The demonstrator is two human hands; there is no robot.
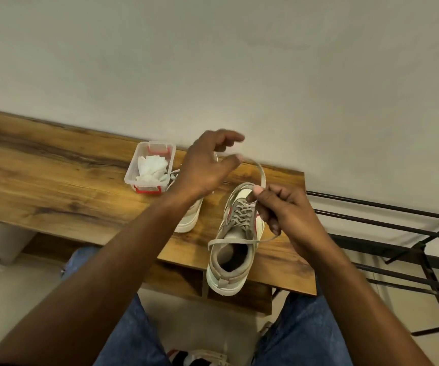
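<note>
A beige and white sneaker (232,249) with red trim stands on the wooden table (54,180), heel toward me. Its beige lace (261,175) loops up from the eyelets. My right hand (287,215) pinches that lace just above the tongue, and a free end trails across the shoe's opening. My left hand (207,165) hovers above the table with fingers spread and loosely curved; the thumb tip touches the far part of the lace loop. A second sneaker (189,217) lies mostly hidden under my left wrist.
A clear plastic box (134,171) with red clips holds crumpled white tissue, left of the shoes near the wall. A black metal rack (397,247) stands right of the table. My jeans-clad legs are below the table's front edge.
</note>
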